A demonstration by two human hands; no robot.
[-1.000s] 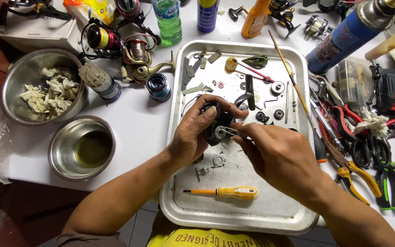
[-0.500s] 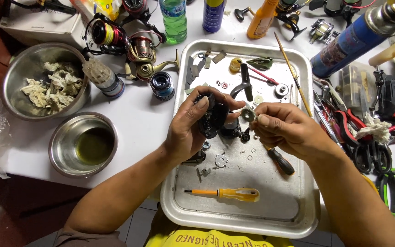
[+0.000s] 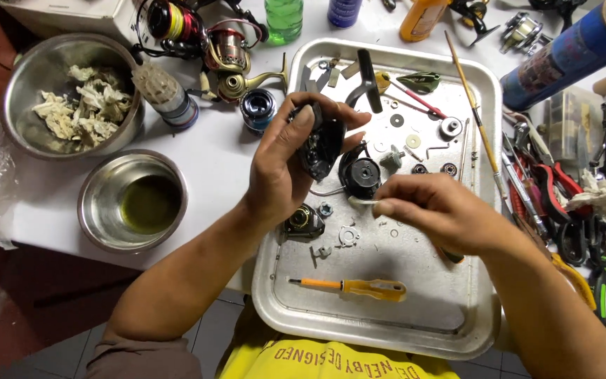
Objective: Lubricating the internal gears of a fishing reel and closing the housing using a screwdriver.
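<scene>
Left hand [image 3: 285, 165]: fingers closed around black reel body [image 3: 320, 144], raised above upper left part of metal tray [image 3: 387, 330]. Right hand [image 3: 436, 210]: fingers pinched on small pale part [image 3: 360, 201], just beside round black cover [image 3: 360, 175] lying in tray. Yellow-handled screwdriver [image 3: 359, 288] flat in tray, near front edge. Two steel bowls [image 3: 131, 203] on table [image 3: 212, 151], left of tray.

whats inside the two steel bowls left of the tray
The upper steel bowl holds crumpled whitish wads. The lower steel bowl holds a shallow pool of greenish liquid. What lies under the wads is covered.
</scene>
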